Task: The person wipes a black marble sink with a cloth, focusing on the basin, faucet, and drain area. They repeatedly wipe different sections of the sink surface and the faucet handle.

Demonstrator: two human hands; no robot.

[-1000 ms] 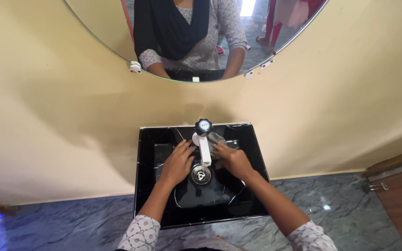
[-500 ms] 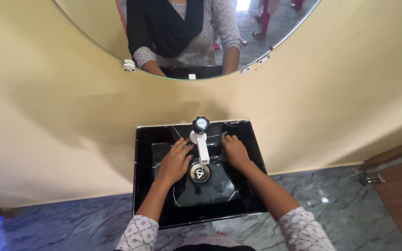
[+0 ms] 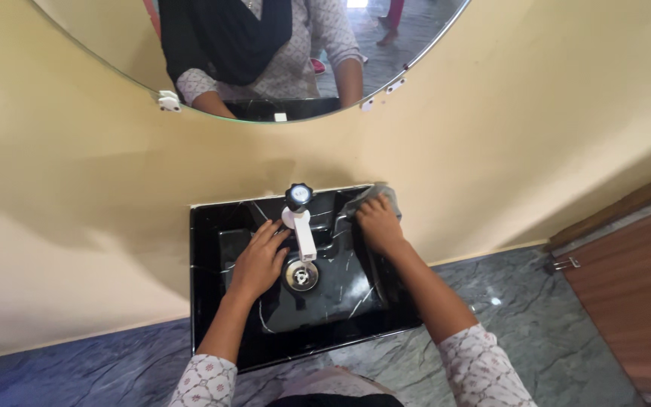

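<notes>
Two bare hands work inside one black basin (image 3: 209, 301), a square sink with thin pale veins across its glossy surface. One white tap (image 3: 304, 234) stands at the back edge, topped by one black knob (image 3: 298, 196), and its spout reaches out over one round metal drain (image 3: 301, 276) in the basin's floor. One grey cloth (image 3: 374, 197) is in use, and one round mirror (image 3: 99, 34) hangs on the cream wall (image 3: 77, 173) above.

No standing water can be made out in the basin; it holds only the drain, and both hands reach into it.

The left hand (image 3: 258, 261) lies flat on the basin's inner surface, fingers loosely spread and pointing toward the tap's base, their tips just beside the spout, with the drain just to their right. It grips nothing.

The right hand (image 3: 378, 224) presses the grey cloth against the basin's far right corner, at the rim by the wall. Its fingers lie close together and curl down over the cloth, which bunches out past the fingertips. The tap stands well to the left of these fingers.

Grey marbled floor (image 3: 536, 316) lies below the sink.
</notes>
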